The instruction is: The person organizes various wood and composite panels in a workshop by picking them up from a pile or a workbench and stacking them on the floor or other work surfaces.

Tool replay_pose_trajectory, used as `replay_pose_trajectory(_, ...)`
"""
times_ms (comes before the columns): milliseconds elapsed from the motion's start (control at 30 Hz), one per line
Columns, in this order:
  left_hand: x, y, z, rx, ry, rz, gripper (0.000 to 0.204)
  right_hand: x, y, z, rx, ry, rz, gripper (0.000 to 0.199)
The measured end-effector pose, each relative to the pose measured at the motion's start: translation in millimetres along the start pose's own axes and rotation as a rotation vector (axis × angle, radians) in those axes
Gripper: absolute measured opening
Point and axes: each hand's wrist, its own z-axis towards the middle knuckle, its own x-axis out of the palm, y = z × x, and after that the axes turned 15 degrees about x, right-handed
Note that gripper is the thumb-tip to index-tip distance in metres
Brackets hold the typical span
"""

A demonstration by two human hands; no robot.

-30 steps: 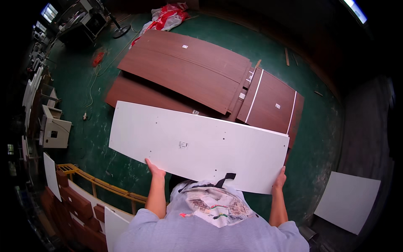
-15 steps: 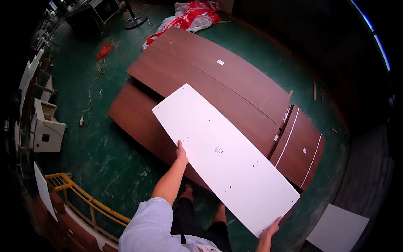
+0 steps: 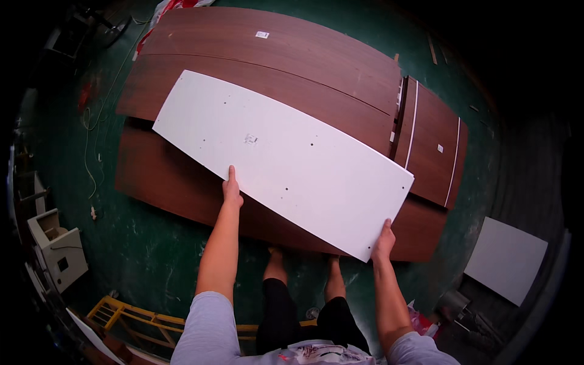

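A long white panel (image 3: 274, 159) with small drilled holes and a printed label slants across the middle of the view, held in both my hands. My left hand (image 3: 232, 190) grips its near long edge, thumb on top and the other fingers hidden beneath. At the right end, near the corner, my right hand (image 3: 384, 241) clasps the short edge, its thumb along the top face. Below the white panel lie large brown wood-grain panels (image 3: 292, 48), stacked with one jutting out nearer to me (image 3: 176, 188).
Narrower brown panels with white strips (image 3: 435, 146) lie at the right. A whitish square board (image 3: 506, 260) rests at the lower right. A yellow frame (image 3: 131, 315) stands lower left, below a beige cabinet-like box (image 3: 59, 249). A thin cable (image 3: 97, 131) trails over the green floor.
The white panel has turned toward level and shifted left and up in view, still in both hands. The whole view has swung, bringing my right forearm and both legs further in.
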Motion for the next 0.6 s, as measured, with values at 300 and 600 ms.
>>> replay_pose_trajectory(300,4.9,-9.7,-23.6,0.053,0.060,0.105,0.068,59.5,4.4,-2.5,-0.075,0.074,-0.379,0.060)
replay_pose_trajectory(600,-18.3,38.4,-101.4,0.014,0.238,-0.018,0.056,-57.7,-39.2,-12.2,0.128,0.206,-0.216,0.049)
